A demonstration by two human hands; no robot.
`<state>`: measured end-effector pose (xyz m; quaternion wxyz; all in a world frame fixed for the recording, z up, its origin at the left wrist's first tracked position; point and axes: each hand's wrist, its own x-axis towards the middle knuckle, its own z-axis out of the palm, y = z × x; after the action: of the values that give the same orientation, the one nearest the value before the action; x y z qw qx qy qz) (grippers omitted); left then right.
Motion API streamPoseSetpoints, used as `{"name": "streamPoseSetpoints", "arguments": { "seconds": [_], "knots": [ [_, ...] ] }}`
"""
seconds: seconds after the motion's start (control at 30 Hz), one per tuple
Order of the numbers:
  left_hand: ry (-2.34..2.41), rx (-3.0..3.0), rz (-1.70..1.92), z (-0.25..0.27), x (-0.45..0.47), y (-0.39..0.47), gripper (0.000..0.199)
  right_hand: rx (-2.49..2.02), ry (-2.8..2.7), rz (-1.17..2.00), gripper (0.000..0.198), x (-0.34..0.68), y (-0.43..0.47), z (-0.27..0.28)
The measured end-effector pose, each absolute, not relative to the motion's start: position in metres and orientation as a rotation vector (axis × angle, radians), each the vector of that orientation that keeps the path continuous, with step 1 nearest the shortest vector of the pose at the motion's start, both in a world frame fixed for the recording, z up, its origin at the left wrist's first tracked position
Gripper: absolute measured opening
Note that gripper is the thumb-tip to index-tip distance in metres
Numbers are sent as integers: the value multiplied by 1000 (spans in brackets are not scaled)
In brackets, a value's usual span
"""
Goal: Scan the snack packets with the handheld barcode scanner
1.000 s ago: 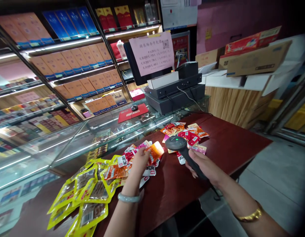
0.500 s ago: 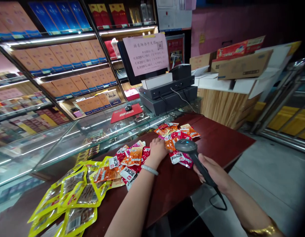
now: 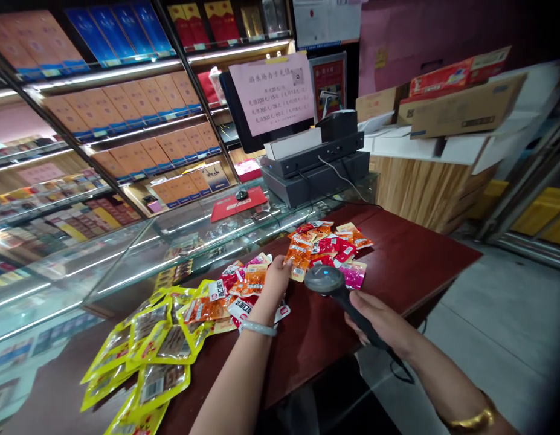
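Observation:
My left hand [image 3: 278,277], a pale bangle on its wrist, pinches the left edge of an orange snack packet [image 3: 299,258]. My right hand [image 3: 374,320] grips the handle of a dark barcode scanner [image 3: 325,279], its head just right of that packet and a small blue light on top. Behind the scanner lies a loose group of red, orange and purple snack packets [image 3: 329,244]. More small packets [image 3: 253,279] are heaped to the left of my left hand, partly hidden by it. Yellow-edged clear pouches [image 3: 164,377] overlap at the near left.
The packets lie on a dark red tabletop [image 3: 415,254] beside a glass display counter [image 3: 139,254]. At the back stand a monitor with a pink sign [image 3: 275,93] and a cash drawer [image 3: 316,178]. Cardboard boxes [image 3: 465,112] are stacked at right.
My left hand has drawn the orange packet leftward, away from the other packets, and it now shows more fully. The scanner has moved slightly left and down. The view has shifted a little.

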<state>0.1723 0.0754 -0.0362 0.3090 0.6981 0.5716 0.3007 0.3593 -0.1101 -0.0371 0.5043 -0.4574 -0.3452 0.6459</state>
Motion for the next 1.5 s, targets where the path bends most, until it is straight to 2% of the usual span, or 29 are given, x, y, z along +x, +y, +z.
{"name": "streamPoseSetpoints", "arguments": {
  "seconds": [0.2, 0.3, 0.4, 0.47, 0.53, 0.7, 0.8, 0.93, 1.07, 1.5],
  "knots": [
    [1598, 1889, 723, -23, 132, 60, 22, -1076, -800, 1573, 55, 363, -118, -40],
    [1889, 1934, 620, -11, 96, 49, 28, -1094, -774, 1536, 52, 378, -129, -43],
    [2274, 2089, 742, 2, 85, 40, 39, -1129, -746, 1468, 52, 395, -139, -45],
    [2232, 2223, 724, 6, 102, 33, 39, -1146, -744, 1429, 52, 404, -143, -45],
    [1986, 2379, 541, 3, 135, 26, 38, -1148, -741, 1412, 50, 409, -145, -45],
    [1817, 2570, 206, -18, 219, 12, 66, -1145, -738, 1434, 50, 406, -148, -47],
    [1820, 2578, 140, -26, 239, 11, 73, -1160, -742, 1433, 52, 401, -149, -49],
    [1798, 2447, 60, -27, 236, 14, 60, -1178, -764, 1418, 54, 396, -148, -53],
    [1736, 2211, 139, -24, 216, 11, 50, -1159, -796, 1411, 53, 395, -144, -53],
    [1772, 2154, 184, -15, 154, -10, 44, -1064, -832, 1449, 49, 375, -135, -41]
  ]
}}
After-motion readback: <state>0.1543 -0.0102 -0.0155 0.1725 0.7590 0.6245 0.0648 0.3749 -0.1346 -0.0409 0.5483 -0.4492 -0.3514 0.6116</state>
